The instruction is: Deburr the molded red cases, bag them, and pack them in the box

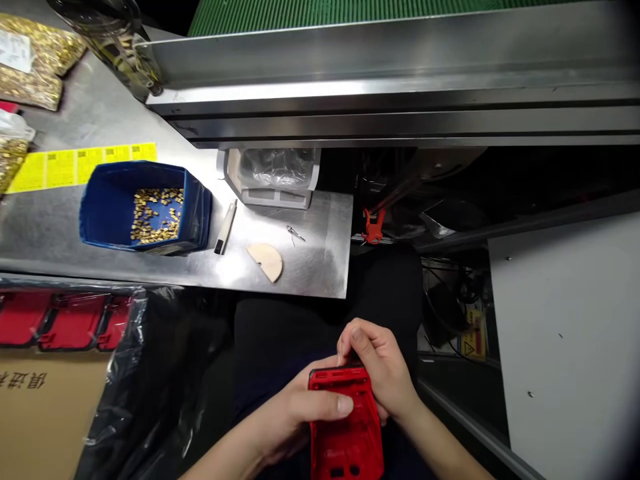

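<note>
A red plastic housing (pixel 345 433) with a black rim lies open side up over my lap. My left hand (pixel 305 407) grips it from the left, thumb across the inside and fingers underneath. At the housing's upper right corner is my right hand (pixel 383 367), closed, its thumb and forefinger curled together just above the rim. Its lower fingers touch the housing's right side. Whatever the right fingertips may pinch is hidden. On the metal table sits a blue bin (pixel 145 207) with many small brass inserts (pixel 157 213) in it.
Near the table edge lie a utility knife (pixel 226 227), a half-round tan piece (pixel 267 261) and small metal pins (pixel 295 233). A grey bin (pixel 277 199) holds a clear bag. Lower left, a black-lined carton (pixel 50 407) contains red parts. A metal conveyor frame (pixel 380 67) crosses the top.
</note>
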A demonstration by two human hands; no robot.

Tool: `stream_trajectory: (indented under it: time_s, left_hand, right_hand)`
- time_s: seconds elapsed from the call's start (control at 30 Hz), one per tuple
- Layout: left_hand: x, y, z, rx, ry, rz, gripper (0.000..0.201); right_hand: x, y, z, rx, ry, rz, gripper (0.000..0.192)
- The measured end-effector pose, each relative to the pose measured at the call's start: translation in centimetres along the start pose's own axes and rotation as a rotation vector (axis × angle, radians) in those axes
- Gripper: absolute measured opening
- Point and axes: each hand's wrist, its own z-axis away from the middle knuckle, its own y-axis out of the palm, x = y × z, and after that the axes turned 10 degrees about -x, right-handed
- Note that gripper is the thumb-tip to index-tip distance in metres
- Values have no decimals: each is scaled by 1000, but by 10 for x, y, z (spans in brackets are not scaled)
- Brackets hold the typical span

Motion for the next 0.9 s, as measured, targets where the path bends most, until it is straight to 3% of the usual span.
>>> stream_trajectory:
  time_s: [0.17,0.4,0.63,0.8,0.9]
  left_hand:
    - [8,6,-6,-29,-23,-7,44]
    - [15,21,-21,-45,-93,-132,47]
    - [22,33,-30,-67,-85,-163,44]
    - [26,34,-31,-104,-128,-166,46]
    - [26,36,-31,-117,-126,-167,44]
  right_hand:
    - [-8,-9,9,-246,-65,68,44]
    - [-9,-38,23,-80,-79,-74,41]
    - [-20,-56,30,-289,-252,19,42]
    - [-18,-66,31,-75,-243,-37,41]
    - [-18,-68,31,-106,-294,36,38]
